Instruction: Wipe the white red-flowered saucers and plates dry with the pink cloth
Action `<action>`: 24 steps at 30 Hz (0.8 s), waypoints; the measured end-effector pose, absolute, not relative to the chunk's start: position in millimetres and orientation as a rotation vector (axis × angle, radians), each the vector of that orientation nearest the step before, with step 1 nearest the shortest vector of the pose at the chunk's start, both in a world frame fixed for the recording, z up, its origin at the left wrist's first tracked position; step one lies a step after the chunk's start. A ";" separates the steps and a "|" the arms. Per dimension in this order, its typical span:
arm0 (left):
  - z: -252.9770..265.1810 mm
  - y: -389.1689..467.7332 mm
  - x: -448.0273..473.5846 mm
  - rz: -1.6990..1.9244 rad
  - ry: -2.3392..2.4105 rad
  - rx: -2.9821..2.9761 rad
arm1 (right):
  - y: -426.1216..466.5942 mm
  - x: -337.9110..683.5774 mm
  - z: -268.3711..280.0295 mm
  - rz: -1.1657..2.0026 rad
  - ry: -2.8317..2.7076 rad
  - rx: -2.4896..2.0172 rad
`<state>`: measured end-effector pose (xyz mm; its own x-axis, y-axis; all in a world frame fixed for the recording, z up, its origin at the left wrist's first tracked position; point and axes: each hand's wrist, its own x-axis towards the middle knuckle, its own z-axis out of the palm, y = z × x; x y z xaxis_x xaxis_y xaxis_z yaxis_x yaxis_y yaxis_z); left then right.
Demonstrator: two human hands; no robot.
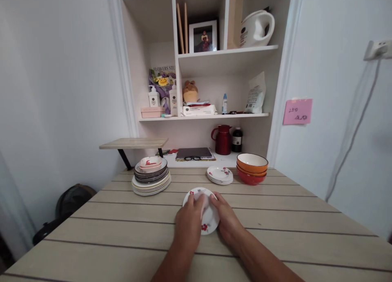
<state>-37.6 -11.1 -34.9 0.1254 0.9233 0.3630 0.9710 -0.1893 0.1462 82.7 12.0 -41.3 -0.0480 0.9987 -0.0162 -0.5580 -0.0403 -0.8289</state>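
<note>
A small white plate (211,220) with red flowers is tilted up in front of me, over the middle of the table. My right hand (226,216) grips its right rim, thumb on the face and fingers behind. Over the left part of the plate, my left hand (190,216) has its fingers bunched against the face. What looks like a pale cloth (202,197) shows between those fingers, mostly hidden by them. Just behind is a short stack of matching flowered plates (219,176).
At the table's (122,233) back left stands a tall stack of plates (151,186) topped by a small square dish (150,163). Orange and red bowls (252,167) are nested at the back right. Behind stand a red jug (223,140), a laptop (194,152) and glasses.
</note>
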 end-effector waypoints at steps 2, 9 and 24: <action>-33.5 -7.1 -45.7 -0.602 -2.058 -2.142 | 10.7 81.2 -40.7 1.487 -0.789 -0.788; -37.8 -1.5 -50.0 -0.464 -2.181 -2.102 | 18.2 81.7 -42.8 1.440 -0.610 -0.840; -38.9 -11.7 -32.0 -0.367 -1.817 -2.458 | 18.8 85.9 -41.6 1.456 -0.718 -0.802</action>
<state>-32.0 -11.7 -38.9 0.2759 0.9339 0.2272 0.9490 -0.3022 0.0900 85.9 18.8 -41.6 0.0051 0.9985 -0.0552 -0.5636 -0.0427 -0.8249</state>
